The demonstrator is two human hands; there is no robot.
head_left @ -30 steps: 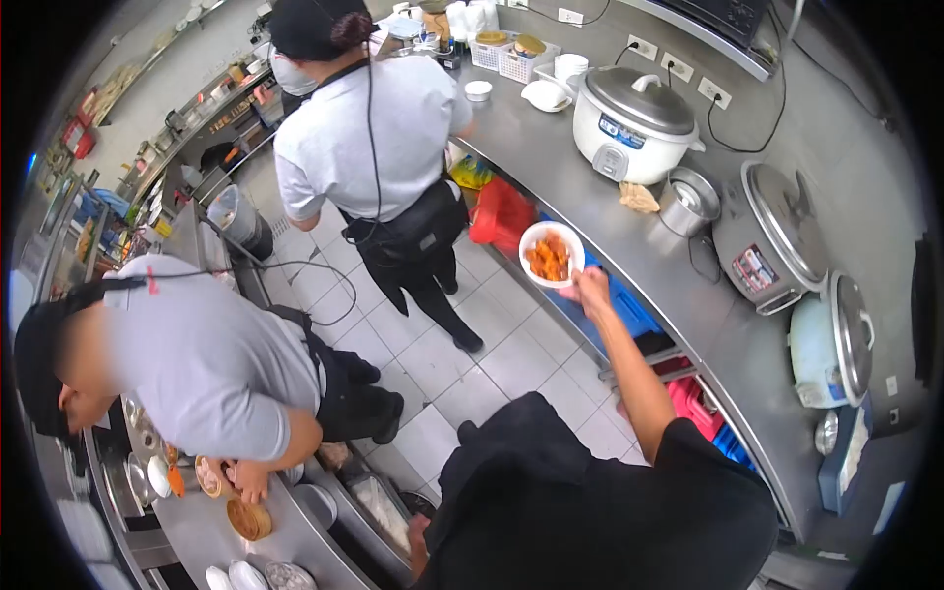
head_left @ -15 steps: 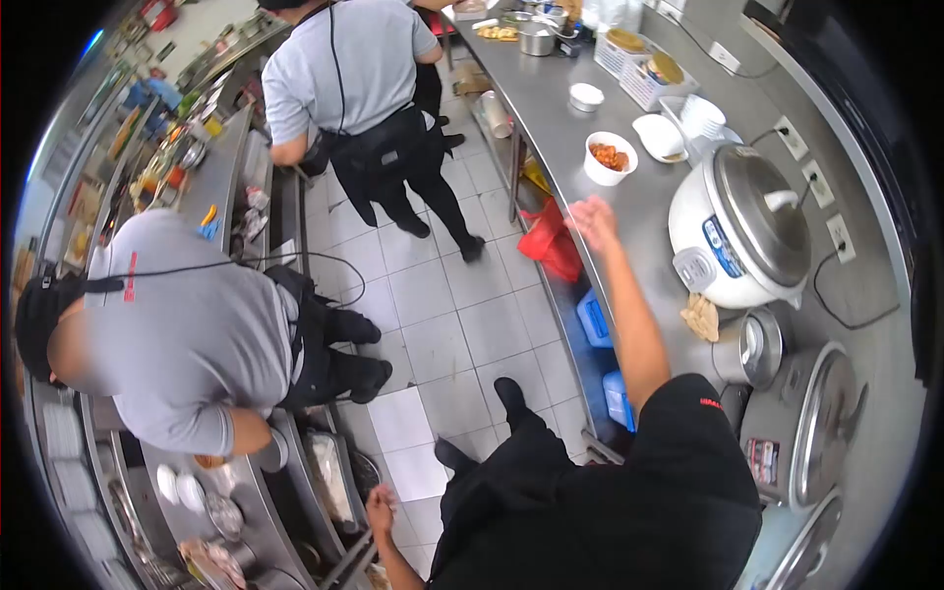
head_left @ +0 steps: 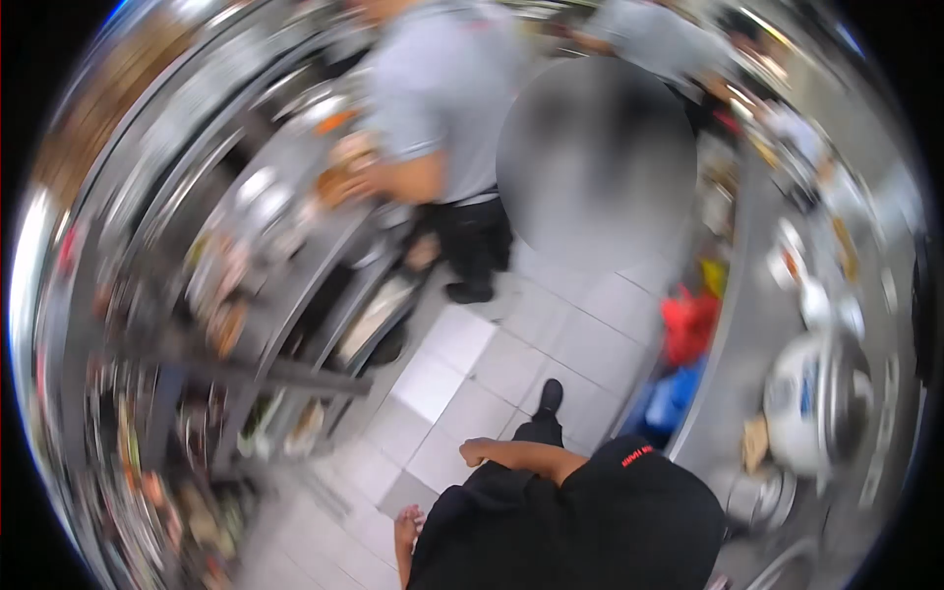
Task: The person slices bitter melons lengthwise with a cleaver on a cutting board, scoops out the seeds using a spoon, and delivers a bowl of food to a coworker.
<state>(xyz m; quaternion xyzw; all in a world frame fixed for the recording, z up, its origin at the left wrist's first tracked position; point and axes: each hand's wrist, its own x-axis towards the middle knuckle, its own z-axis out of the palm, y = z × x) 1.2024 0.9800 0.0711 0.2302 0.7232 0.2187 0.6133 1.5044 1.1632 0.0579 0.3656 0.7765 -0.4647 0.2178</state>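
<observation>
My right hand (head_left: pixel 476 452) is in front of my body above the tiled floor (head_left: pixel 482 413), its fingers curled into a loose fist. Nothing shows in it. Lower and to the left hangs my left hand (head_left: pixel 408 521), fingers slightly bent and apart, touching nothing. Neither hand is on a counter. Over on the right-hand steel counter (head_left: pixel 733 285) stand a white rice cooker (head_left: pixel 811 398), a tan cloth (head_left: pixel 754 442) beside it, and a blurred white bowl (head_left: pixel 785 264) farther along.
A co-worker in a grey shirt (head_left: pixel 423 98) stands at the left counter (head_left: pixel 305 265), hands over blurred food. Another person (head_left: pixel 654 39) is farther back. A red bag (head_left: pixel 691 324) and blue containers (head_left: pixel 674 393) sit under the right counter. A floor-level shelf (head_left: pixel 379 315) lies left.
My view has swung left and blurred. My right hand, earlier stretched over the right counter near the bowl of red food, has drawn back before my body and curled closed. My left hand still hangs low.
</observation>
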